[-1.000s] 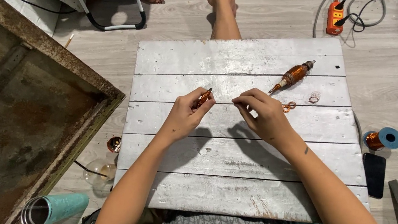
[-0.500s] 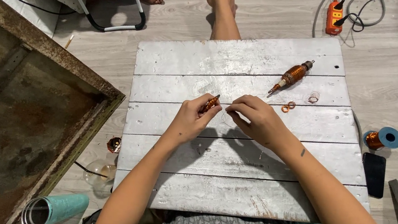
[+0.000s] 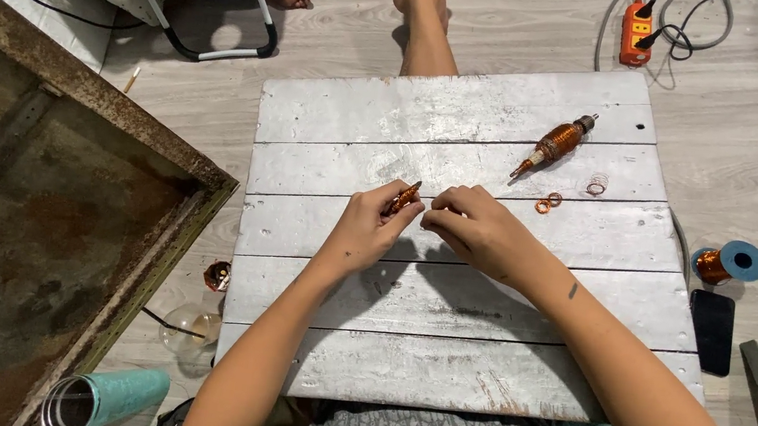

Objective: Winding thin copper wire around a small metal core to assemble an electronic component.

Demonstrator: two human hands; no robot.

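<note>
Fingers (image 3: 404, 208) of both hands pinch a small copper coil (image 3: 403, 197) above the white plank table (image 3: 437, 365).

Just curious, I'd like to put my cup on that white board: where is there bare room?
The white board is bare along its near planks, below the left hand and right hand, and along the far-left plank. It is crowded at the far right, around the copper-wound part and the small copper rings.

Soft, even light from overhead; faint shadows under the arms on the tabletop (image 3: 437, 365); sharp, no glare.
</note>
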